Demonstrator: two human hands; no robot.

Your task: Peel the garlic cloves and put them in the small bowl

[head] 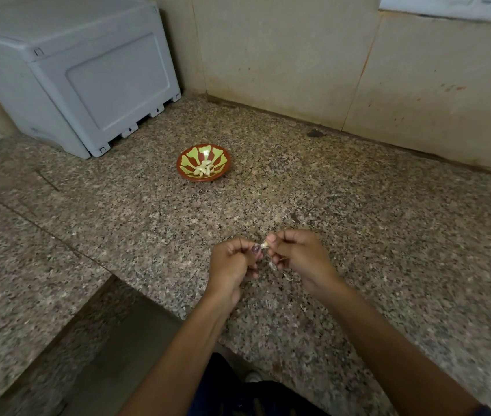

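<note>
Nearest the camera, the left hand (233,265) has its fingers curled, its grip pinching one end of a small pale garlic clove (264,245). Just right of it, the right hand (296,255) closes its grip on the clove's other end, papery skin (272,265) dangling below. Both hover over the speckled granite bench (373,223). Farther back, the small red-and-green patterned bowl (203,162) holds peeled cloves (204,169). A grey plastic box (70,70) stands back left.
</note>
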